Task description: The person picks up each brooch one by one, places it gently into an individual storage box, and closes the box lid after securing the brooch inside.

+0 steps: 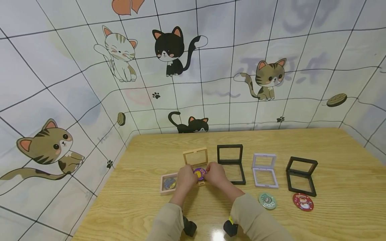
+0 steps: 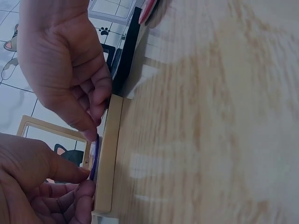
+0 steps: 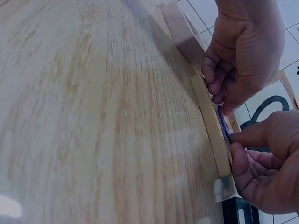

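A round purple badge with a yellow figure is pinched at its two edges by both hands. My left hand holds its left edge between thumb and forefinger; my right hand pinches the opposite edge. Directly at the badge is an opened gold display frame, its lid standing up behind the hands. In the left wrist view the purple badge shows edge-on, just at the gold frame's side wall. The right wrist view shows both thumbs at the rim of the badge.
Left of the hands lies a pinkish frame with a blue-grey badge inside. To the right stand an opened black frame, a lilac frame and another black frame. Nearer lie a green badge and a red badge.
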